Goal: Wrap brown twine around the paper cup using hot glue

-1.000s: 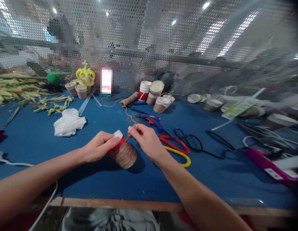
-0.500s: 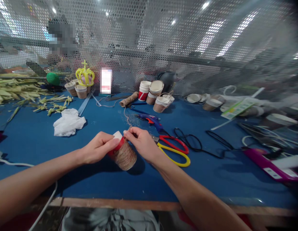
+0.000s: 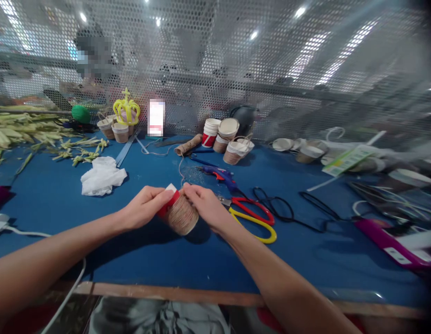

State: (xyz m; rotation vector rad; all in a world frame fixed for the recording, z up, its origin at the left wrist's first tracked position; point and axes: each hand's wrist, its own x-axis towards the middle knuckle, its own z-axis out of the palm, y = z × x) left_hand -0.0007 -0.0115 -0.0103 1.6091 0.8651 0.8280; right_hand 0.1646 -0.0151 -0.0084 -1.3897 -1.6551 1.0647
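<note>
Winding step apparently in hand: your left fingers point(image 3: 164, 197) grip the twine-wrapped cup point(image 3: 182, 214) above the bench point(image 3: 149, 264), back from its front edge, your right fingers point(image 3: 194, 191) pinch the twine point(image 3: 181, 170), and the next turn likely calls for steady tension.

A hand could slide over the bare front of the blue table point(image 3: 166, 264), but the scissors point(image 3: 259, 220) and black cord point(image 3: 290, 218) block the way beside the right hand point(image 3: 203, 204), and the glue gun point(image 3: 226, 176) lies just past it
</note>
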